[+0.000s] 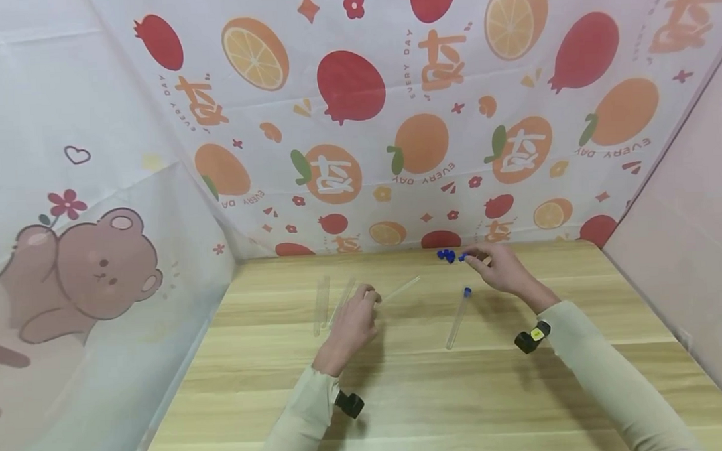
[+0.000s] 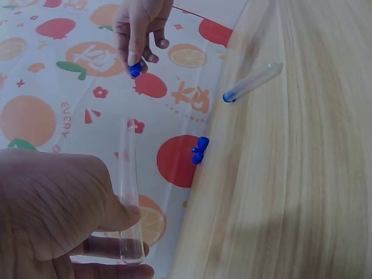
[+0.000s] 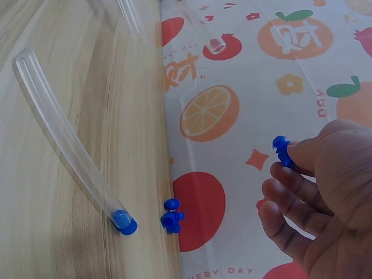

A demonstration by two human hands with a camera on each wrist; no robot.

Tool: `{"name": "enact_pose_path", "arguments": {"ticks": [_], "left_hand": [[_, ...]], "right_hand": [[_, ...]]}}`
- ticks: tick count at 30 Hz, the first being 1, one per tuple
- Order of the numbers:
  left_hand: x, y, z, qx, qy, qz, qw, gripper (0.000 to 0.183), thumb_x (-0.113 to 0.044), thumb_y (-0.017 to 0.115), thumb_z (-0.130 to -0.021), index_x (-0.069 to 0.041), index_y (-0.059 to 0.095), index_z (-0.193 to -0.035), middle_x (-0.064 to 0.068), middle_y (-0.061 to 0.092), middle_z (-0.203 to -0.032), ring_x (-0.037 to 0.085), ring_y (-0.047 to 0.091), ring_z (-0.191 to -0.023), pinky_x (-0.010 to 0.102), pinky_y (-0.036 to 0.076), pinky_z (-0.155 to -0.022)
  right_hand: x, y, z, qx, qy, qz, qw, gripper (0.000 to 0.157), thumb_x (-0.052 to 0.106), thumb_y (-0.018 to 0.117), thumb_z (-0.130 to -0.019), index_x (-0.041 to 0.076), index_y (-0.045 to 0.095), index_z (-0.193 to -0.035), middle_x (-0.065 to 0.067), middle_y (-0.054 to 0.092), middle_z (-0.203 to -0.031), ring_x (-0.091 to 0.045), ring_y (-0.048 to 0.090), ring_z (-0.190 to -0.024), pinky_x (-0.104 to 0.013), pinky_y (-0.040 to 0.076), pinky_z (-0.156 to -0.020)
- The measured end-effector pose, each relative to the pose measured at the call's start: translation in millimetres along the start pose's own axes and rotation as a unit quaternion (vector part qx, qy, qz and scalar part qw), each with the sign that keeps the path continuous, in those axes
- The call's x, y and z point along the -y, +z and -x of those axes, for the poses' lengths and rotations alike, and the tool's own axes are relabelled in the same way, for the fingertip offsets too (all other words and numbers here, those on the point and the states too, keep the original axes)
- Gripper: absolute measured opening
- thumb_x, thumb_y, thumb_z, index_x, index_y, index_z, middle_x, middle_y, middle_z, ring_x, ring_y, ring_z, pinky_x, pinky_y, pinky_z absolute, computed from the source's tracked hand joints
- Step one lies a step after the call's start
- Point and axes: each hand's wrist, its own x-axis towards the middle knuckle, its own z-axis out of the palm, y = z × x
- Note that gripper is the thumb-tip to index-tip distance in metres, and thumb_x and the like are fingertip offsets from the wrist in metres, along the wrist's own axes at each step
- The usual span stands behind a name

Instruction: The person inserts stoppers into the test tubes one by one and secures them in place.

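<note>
My left hand (image 1: 354, 324) pinches a clear test tube (image 2: 128, 174) near its rounded end. The tube's open end points up and away to the right in the head view. Farther right, near the back edge, my right hand (image 1: 501, 268) grips a small blue stopper (image 3: 282, 150) between thumb and index finger. Between the hands lies a test tube (image 1: 458, 323) with a blue stopper in its far end. A small cluster of blue stoppers (image 1: 446, 256) sits just left of my right fingertips.
Several uncapped test tubes (image 1: 322, 306) lie left of my left hand, partly hidden by it. The wooden table (image 1: 415, 403) meets a fruit-print cloth (image 1: 396, 204) at the back. A bear-print cloth (image 1: 123, 260) hangs on the left side.
</note>
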Motion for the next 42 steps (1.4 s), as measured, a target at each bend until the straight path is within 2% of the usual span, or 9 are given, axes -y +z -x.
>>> {"name": "enact_pose_path", "arguments": {"ticks": [5, 14, 22, 26, 31, 37, 42], "left_hand": [[-2.9, -1.4, 0.2, -0.016, 0.014, 0.004, 0.9998, 0.037, 0.010, 0.068, -0.081, -0.004, 0.066, -0.115, 0.012, 0.060, -0.135, 0.013, 0.056, -0.072, 0.016, 0.041, -0.053], [-3.9, -1.7, -1.7, -0.031, 0.028, 0.005, 0.9991, 0.034, 0.008, 0.070, -0.083, -0.004, 0.066, -0.114, 0.014, 0.061, -0.133, 0.015, 0.058, -0.071, 0.018, 0.043, -0.053], [-5.4, -3.1, -0.4, -0.010, 0.017, 0.009, 0.9998, 0.034, 0.006, 0.070, -0.085, -0.004, 0.065, -0.117, 0.012, 0.059, -0.137, 0.013, 0.056, -0.072, 0.016, 0.042, -0.053], [-7.1, -4.9, -0.4, -0.015, 0.017, 0.009, 0.9997, 0.032, 0.005, 0.070, -0.086, -0.005, 0.065, -0.116, 0.011, 0.059, -0.137, 0.012, 0.055, -0.071, 0.016, 0.042, -0.053], [-12.2, -6.0, 2.6, -0.016, 0.013, 0.012, 0.9997, 0.029, 0.004, 0.068, -0.088, -0.005, 0.065, -0.116, 0.011, 0.059, -0.136, 0.012, 0.053, -0.069, 0.017, 0.041, -0.053], [-18.5, -6.3, 5.8, -0.040, 0.024, 0.004, 0.9989, 0.028, 0.003, 0.069, -0.088, -0.005, 0.065, -0.114, 0.010, 0.062, -0.133, 0.015, 0.058, -0.074, 0.018, 0.045, -0.055], [-23.7, -5.9, 9.4, -0.037, 0.022, 0.000, 0.9991, 0.027, 0.002, 0.069, -0.089, -0.005, 0.065, -0.115, 0.011, 0.061, -0.132, 0.014, 0.056, -0.072, 0.016, 0.041, -0.053]], "right_hand": [[2, -0.6, -2, 0.003, 0.001, -0.011, 1.000, 0.028, 0.021, 0.057, -0.104, 0.005, 0.069, -0.124, -0.018, 0.075, -0.114, -0.032, 0.070, -0.097, -0.041, 0.060, -0.075], [2, 0.3, -4, 0.005, 0.003, -0.016, 1.000, 0.028, 0.022, 0.056, -0.105, 0.006, 0.068, -0.125, -0.017, 0.074, -0.115, -0.031, 0.070, -0.100, -0.046, 0.061, -0.081], [7, 6.2, -3, 0.010, 0.004, -0.022, 1.000, 0.029, 0.024, 0.056, -0.105, 0.008, 0.070, -0.125, -0.015, 0.075, -0.117, -0.030, 0.070, -0.099, -0.040, 0.061, -0.076], [9, 8.2, -4, 0.008, 0.003, -0.027, 1.000, 0.031, 0.025, 0.055, -0.105, 0.008, 0.069, -0.127, -0.015, 0.074, -0.119, -0.029, 0.070, -0.101, -0.039, 0.062, -0.078], [11, 9.4, -1, 0.011, 0.001, -0.033, 0.999, 0.029, 0.023, 0.057, -0.105, 0.008, 0.069, -0.126, -0.014, 0.073, -0.118, -0.029, 0.071, -0.097, -0.033, 0.061, -0.071], [16, 10.0, 1, -0.001, -0.024, -0.028, 0.999, 0.028, 0.021, 0.058, -0.104, 0.006, 0.071, -0.124, -0.012, 0.074, -0.115, -0.027, 0.070, -0.098, -0.034, 0.062, -0.075], [20, 10.6, 3, 0.009, -0.032, -0.031, 0.999, 0.027, 0.021, 0.059, -0.103, 0.008, 0.071, -0.123, -0.011, 0.074, -0.113, -0.026, 0.071, -0.096, -0.031, 0.060, -0.072]]}}
